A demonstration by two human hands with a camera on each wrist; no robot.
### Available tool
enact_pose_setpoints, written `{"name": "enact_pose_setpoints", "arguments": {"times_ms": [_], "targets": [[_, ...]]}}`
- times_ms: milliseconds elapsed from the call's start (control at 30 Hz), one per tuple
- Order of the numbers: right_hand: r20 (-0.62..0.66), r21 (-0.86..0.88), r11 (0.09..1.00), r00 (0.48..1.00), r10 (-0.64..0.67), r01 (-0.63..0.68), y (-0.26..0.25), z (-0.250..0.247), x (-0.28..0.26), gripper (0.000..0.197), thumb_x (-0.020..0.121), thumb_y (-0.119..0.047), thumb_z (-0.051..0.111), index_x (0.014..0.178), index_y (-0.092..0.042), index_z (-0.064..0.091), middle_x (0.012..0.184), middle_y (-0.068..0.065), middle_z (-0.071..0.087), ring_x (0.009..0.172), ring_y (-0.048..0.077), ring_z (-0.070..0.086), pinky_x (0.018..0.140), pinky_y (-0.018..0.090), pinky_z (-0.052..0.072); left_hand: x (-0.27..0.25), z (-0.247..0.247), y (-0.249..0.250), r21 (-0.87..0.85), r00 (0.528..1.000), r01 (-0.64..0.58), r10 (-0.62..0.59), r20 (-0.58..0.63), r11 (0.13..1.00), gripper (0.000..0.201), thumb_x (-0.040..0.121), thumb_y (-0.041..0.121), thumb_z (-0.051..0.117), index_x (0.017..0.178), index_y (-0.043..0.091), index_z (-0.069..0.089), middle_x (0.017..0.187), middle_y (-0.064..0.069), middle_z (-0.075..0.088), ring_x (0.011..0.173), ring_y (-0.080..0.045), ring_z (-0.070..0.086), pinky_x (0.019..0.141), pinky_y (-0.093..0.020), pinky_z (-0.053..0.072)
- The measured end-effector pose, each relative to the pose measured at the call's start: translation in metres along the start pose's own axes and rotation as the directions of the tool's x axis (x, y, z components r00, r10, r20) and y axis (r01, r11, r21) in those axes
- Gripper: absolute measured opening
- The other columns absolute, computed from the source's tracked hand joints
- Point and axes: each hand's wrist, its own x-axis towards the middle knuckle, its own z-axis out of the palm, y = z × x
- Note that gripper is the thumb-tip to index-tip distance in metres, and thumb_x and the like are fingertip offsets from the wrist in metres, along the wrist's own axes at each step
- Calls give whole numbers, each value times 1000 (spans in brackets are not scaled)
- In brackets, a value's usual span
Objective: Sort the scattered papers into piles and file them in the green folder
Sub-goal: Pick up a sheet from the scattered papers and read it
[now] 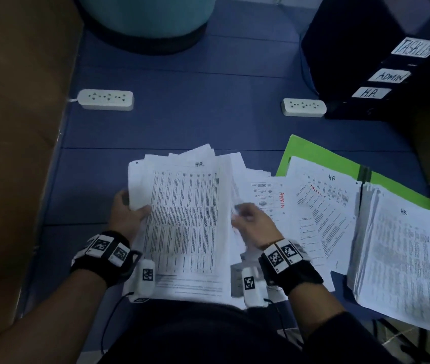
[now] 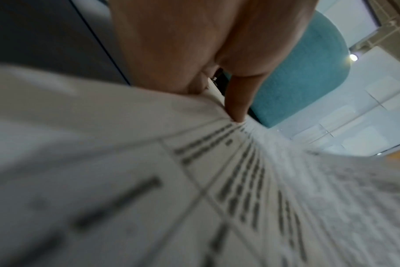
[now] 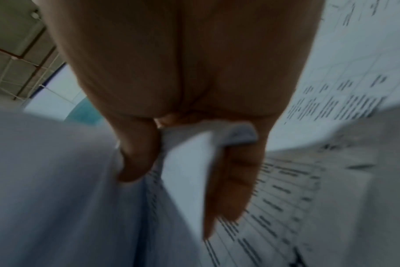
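Note:
A thick stack of printed papers (image 1: 185, 219) headed HR is held up in front of me. My left hand (image 1: 127, 208) grips its left edge, thumb on the top sheet (image 2: 237, 108). My right hand (image 1: 248, 219) pinches the right edge, with sheets (image 3: 189, 144) caught between thumb and fingers. The green folder (image 1: 311, 153) lies open on the right of the blue floor, loose sheets marked ADMIN (image 1: 266, 198) and TASKLIST (image 1: 324, 206) spread across it. A tall HR pile (image 1: 403, 253) sits at the far right.
Two white power strips (image 1: 105, 99) (image 1: 303, 107) lie on the blue mat further out. A teal round seat (image 1: 145, 14) stands at the back. Black trays labelled TASKLIST, ADMIN and HR (image 1: 390, 74) stand at the right rear. A brown panel (image 1: 11, 101) borders the left.

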Motion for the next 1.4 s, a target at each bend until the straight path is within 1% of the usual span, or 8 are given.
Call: {"name": "enact_pose_setpoints", "arguments": {"times_ms": [100,300,467,567,667,900,1100,1400], "targets": [[-320,-295,918,933,166,-265,16,-4,14,76,75,-54,71,125,-2,47,127,14,51,117,34,47,92,43,42,3,-10,-1,30,1000,4,-3,-13,1000,42,83,0,67,122,5,51,111,-10,61,99,-27,60,90,-41,48],[-485,-391,833,857,175,-391,26,27,17,108,55,-55,84,135,-10,28,133,12,39,119,32,40,92,46,40,-7,-19,6,-4,997,-7,7,71,1000,18,89,4,61,104,12,62,101,-13,68,97,-30,64,93,-48,49],[-506,-338,810,818,273,-479,20,23,22,66,67,-39,81,116,-13,45,118,8,54,112,28,48,90,41,41,-24,-18,28,-22,974,-88,91,205,996,24,94,-3,48,114,8,56,90,1,65,82,-13,62,71,-27,49],[-315,-219,935,927,204,-280,25,-1,18,21,88,-19,60,106,-10,55,101,8,62,102,28,60,78,24,40,-24,-17,33,-58,972,-67,78,221,996,20,94,-4,48,98,11,60,92,-4,66,90,-26,63,78,-37,52],[-256,-193,969,961,100,-152,26,-19,9,21,90,-17,60,108,-7,59,105,12,64,98,26,59,72,20,34,-21,-17,33,-92,961,-55,78,265,994,27,92,-4,49,97,18,64,105,-12,68,106,-35,61,97,-54,45],[-105,-204,978,994,29,-50,25,0,-5,20,88,-4,48,78,-22,48,82,1,55,77,20,49,55,23,35,-29,-10,33,-129,956,-10,48,288,992,26,93,-6,44,110,9,57,113,-15,63,114,-36,57,104,-54,39],[-109,164,932,945,-309,323,0,-20,-44,21,93,-3,47,79,-19,46,72,-6,49,63,4,43,61,16,34,-56,-6,42,-243,960,-17,84,267,970,31,99,-2,34,126,9,47,101,5,61,80,2,64,63,-12,48],[-161,392,776,867,-471,494,-12,-70,-93,20,95,-2,46,83,-17,47,67,-2,38,51,0,29,47,11,26,-76,28,53,-403,926,155,9,376,902,34,100,3,29,130,0,45,115,-14,64,98,-23,66,102,-54,39]]}}
